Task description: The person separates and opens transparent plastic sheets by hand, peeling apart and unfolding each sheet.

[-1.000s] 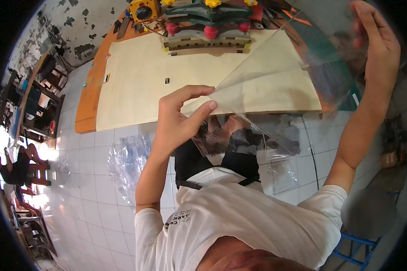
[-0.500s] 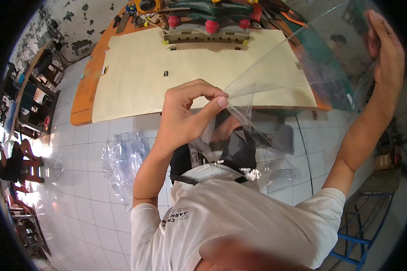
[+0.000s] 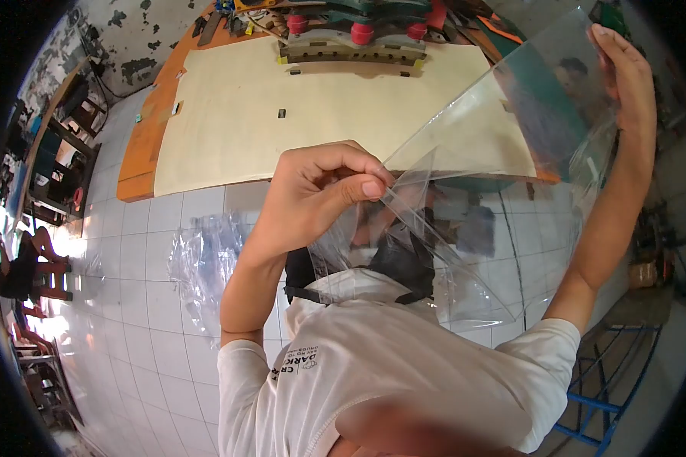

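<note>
A large clear plastic sheet (image 3: pixel 472 126) is stretched at a slant between my hands, and its lower part hangs in folds in front of my lap. My left hand (image 3: pixel 324 190) is closed, pinching a corner of the sheet between thumb and forefinger. Higher up at the right, my right hand (image 3: pixel 625 76) grips the sheet's far edge, with its fingers nearly straight. The table and my legs show through the plastic.
Before me stands an orange table (image 3: pixel 139 171) covered with cream paper (image 3: pixel 221 122). A green press-like device with red knobs (image 3: pixel 362 34) sits at its back. Crumpled clear plastic (image 3: pixel 206 263) lies on the tiled floor, left. A blue metal frame (image 3: pixel 598 404) stands lower right.
My right hand has moved left and slightly down, still on the sheet's edge. My left hand keeps its pinch and has shifted slightly. The hanging plastic has swung and refolded.
</note>
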Demonstrator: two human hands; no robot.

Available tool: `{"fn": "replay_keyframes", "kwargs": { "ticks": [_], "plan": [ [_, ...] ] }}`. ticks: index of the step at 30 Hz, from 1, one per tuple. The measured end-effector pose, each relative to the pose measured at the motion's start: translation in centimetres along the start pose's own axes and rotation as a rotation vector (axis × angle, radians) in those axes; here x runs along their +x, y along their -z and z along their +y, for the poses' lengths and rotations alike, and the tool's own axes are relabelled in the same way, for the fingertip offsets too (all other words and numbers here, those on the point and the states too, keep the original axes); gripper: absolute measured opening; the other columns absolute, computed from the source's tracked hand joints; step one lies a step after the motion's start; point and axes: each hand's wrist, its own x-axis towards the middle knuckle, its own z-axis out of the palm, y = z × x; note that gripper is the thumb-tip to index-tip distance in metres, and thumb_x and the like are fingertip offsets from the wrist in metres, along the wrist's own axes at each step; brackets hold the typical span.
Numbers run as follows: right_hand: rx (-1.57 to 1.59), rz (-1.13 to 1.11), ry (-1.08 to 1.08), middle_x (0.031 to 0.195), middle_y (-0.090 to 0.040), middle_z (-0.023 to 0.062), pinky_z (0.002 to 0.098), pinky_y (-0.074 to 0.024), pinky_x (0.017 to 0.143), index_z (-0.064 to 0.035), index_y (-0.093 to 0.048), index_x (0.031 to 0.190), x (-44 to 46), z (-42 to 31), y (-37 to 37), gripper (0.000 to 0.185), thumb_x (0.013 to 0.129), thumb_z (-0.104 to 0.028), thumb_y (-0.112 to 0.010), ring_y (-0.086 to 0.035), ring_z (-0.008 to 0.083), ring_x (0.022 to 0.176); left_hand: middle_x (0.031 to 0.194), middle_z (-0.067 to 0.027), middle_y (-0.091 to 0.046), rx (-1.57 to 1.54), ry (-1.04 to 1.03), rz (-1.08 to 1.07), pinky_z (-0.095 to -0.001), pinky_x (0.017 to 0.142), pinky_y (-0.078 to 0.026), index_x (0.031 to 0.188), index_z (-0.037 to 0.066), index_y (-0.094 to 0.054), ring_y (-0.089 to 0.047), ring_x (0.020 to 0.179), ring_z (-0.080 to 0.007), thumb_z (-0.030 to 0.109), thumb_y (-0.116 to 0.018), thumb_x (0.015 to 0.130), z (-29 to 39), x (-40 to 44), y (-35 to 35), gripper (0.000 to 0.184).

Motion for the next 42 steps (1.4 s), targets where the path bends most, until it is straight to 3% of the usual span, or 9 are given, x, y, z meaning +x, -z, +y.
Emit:
{"fn": "replay_keyframes", "kwargs": {
  "ticks": [9,11,13,15,17,20,25,29,42],
  "plan": [
    [0.189,0.104,0.269,0.071,-0.055,-0.0081,0.0184,-0.0286,0.048,-0.0094,-0.072,0.103,-1.6,0.2,-3.6,0.029,0.095,-0.036,-0.063,-0.044,0.0007,0.058,0.093,-0.0122,-0.068,0.306,-0.129,-0.007,-0.0294,0.083,-0.048,0.095,-0.005,-0.067,-0.063,0.086,-0.0184,0.003,-0.068,0.082,-1.7,1.3,2.4,0.015],
    [0.227,-0.048,0.223,0.074,-0.056,-0.0056,0.0182,-0.0335,0.049,-0.0068,-0.07,0.099,-4.2,-1.7,-4.9,0.026,0.097,-0.031,-0.061,-0.047,0.0015,0.06,0.096,-0.0137,-0.068,0.331,-0.164,-0.046,-0.0309,0.086,-0.048,0.099,-0.005,-0.065,-0.064,0.089,-0.0207,0.003,-0.068,0.08,-1.7,2.1,2.1,0.02],
    [0.398,-0.17,0.209,0.069,-0.062,0.0022,0.0226,-0.0415,0.051,0.0006,-0.068,0.085,-6.1,-3.3,-7.0,0.016,0.092,-0.013,-0.063,-0.055,0.0065,0.059,0.104,-0.0165,-0.067,0.258,-0.071,-0.024,-0.0333,0.094,-0.048,0.109,-0.005,-0.062,-0.065,0.098,-0.0237,0.005,-0.069,0.081,-0.6,2.9,0.2,0.031],
    [0.447,-0.373,0.178,0.076,-0.064,0.002,0.021,-0.0427,0.052,0.002,-0.068,0.088,-7.6,-3.8,-8.1,0.014,0.091,-0.011,-0.064,-0.056,0.0066,0.061,0.103,-0.0179,-0.068,0.21,-0.063,-0.042,-0.0343,0.096,-0.048,0.116,-0.005,-0.058,-0.066,0.101,-0.0232,0.006,-0.07,0.081,0.0,4.2,-0.8,0.037],
    [0.401,-0.383,0.404,0.076,-0.066,0.0031,0.0216,-0.0441,0.053,0.0007,-0.068,0.093,-8.4,-3.9,-10.3,0.009,0.089,-0.008,-0.066,-0.057,0.007,0.06,0.09,-0.0161,-0.07,0.119,-0.048,0.017,-0.0306,0.083,-0.053,0.107,-0.006,-0.063,-0.069,0.088,-0.0197,0.007,-0.067,0.087,0.6,5.4,-1.6,0.025],
    [0.427,-0.373,0.381,0.078,-0.068,0.006,0.0233,-0.0468,0.055,-0.0018,-0.068,0.095,-9.4,-3.4,-13.0,0.012,0.085,-0.008,-0.071,-0.059,0.0109,0.059,0.075,-0.013,-0.071,0.164,0.074,0.106,-0.026,0.069,-0.055,0.095,-0.007,-0.066,-0.069,0.073,-0.0154,0.009,-0.062,0.093,1.7,6.3,-1.9,0.017],
    [0.187,0.061,0.783,0.084,-0.067,0.0066,0.0317,-0.0487,0.056,-0.0082,-0.068,0.099,-9.5,-1.1,-16.3,0.027,0.075,-0.012,-0.079,-0.062,0.0237,0.065,0.068,-0.0122,-0.069,0.189,0.137,0.209,-0.0241,0.062,-0.053,0.085,-0.009,-0.066,-0.068,0.064,-0.0134,0.01,-0.058,0.096,1.0,6.9,-1.9,0.024],
    [0.124,-0.051,0.678,0.092,-0.067,0.0099,0.032,-0.0498,0.07,-0.0041,-0.069,0.098,-9.7,-1.1,-16.5,0.026,0.075,-0.01,-0.08,-0.063,0.0256,0.082,0.068,-0.0115,-0.07,0.249,0.133,0.261,-0.0243,0.059,-0.053,0.084,-0.008,-0.067,-0.068,0.063,-0.0134,0.011,-0.059,0.095,-0.4,7.1,-1.6,0.024],
    [0.403,-0.374,0.25,0.089,-0.061,0.0059,0.0245,-0.0444,0.068,-0.0021,-0.067,0.102,-8.9,-0.2,-16.4,0.032,0.074,-0.008,-0.081,-0.053,0.0117,0.076,0.07,-0.0127,-0.068,0.288,0.187,0.232,-0.027,0.061,-0.054,0.091,-0.009,-0.065,-0.066,0.063,-0.0167,0.011,-0.056,0.096,-1.9,7.6,-1.0,0.023]
  ]
}}
